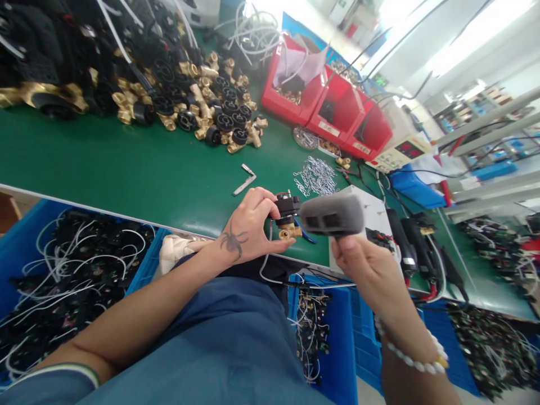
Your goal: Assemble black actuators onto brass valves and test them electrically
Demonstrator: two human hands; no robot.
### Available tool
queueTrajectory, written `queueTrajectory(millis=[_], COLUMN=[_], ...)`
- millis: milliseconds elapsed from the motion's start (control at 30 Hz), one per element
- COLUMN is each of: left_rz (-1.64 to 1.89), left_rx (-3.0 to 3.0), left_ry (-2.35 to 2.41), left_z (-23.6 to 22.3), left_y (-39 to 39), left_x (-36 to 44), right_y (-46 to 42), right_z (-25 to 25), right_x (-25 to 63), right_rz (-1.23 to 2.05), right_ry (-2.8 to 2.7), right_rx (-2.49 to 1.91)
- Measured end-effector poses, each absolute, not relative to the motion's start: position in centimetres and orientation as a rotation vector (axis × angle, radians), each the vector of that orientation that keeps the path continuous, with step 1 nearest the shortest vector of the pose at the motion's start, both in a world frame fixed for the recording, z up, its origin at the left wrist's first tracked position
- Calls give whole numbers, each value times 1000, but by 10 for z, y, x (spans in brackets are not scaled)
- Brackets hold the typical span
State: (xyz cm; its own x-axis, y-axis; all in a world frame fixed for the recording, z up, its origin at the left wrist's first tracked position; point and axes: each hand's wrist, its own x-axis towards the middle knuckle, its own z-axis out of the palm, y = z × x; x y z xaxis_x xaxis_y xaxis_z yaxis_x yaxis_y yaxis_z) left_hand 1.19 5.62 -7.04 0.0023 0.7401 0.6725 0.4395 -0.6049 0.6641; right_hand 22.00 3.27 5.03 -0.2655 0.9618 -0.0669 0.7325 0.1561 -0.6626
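My left hand [252, 222] is closed around a brass valve [289, 216] with a black plastic body on top, holding it at the bench's front edge. A white cable hangs from that side. My right hand [373, 270] grips the handle of a mallet [332, 214] with a grey, motion-blurred head. The mallet head is just right of the valve's black part; whether the two touch I cannot tell. A blue-handled tool [307, 233] lies behind the valve, partly hidden. Farther back are a pile of metal clips [317, 176] and a small metal L-shaped tool [244, 180].
Many brass valves with black caps [206, 107] crowd the back left of the green bench [126, 154]. Red bins [329, 118] stand behind. Blue crates [147, 259] with cabled parts sit below the front edge. Black power tools [409, 242] lie at right.
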Motion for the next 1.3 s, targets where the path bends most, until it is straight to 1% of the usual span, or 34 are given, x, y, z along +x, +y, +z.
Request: queueTrajectory(millis=[67,133,300,367,500,667,733,833,900,1033,1200,1300], left_rz=[1635,1636,1642,1641,1634,1657,1654,1647,1658,1690,1646,1656], left_rx=[2012,2013,2052,2049,2044,2072,2065,2065,2071,2071,2048,2058], left_ry=[1234,1234,1246,1251,1240,1260,1265,1255,1250,1247,1244,1240], left_z=[-70,-70,-69,-69,-68,-68,-68,-69,-69,-69,-69,-68], left_y=[57,57,60,60,61,62,62,62,63,63,63,64], left_x=[12,12,13,13,13,12,12,13,13,12,12,12], right_y=[30,30,38,39,38,44,44,43,43,46,45,46], right_z=[52,49,43,46,48,43,45,47,43,41,48,41], right_x=[223,224,221,221,221,218,220,223,221,217,223,219], right_rz=[885,929,1002,981,914,971,964,932,945,989,908,936], right_ry=[-1854,-1758,-2095,-2050,-1784,-2129,-2067,-1819,-1854,-2166,-1853,-1960], right_rx=[-1542,-1520,-1690,-1650,-1524,-1645,-1595,-1500,-1523,-1618,-1482,-1525])
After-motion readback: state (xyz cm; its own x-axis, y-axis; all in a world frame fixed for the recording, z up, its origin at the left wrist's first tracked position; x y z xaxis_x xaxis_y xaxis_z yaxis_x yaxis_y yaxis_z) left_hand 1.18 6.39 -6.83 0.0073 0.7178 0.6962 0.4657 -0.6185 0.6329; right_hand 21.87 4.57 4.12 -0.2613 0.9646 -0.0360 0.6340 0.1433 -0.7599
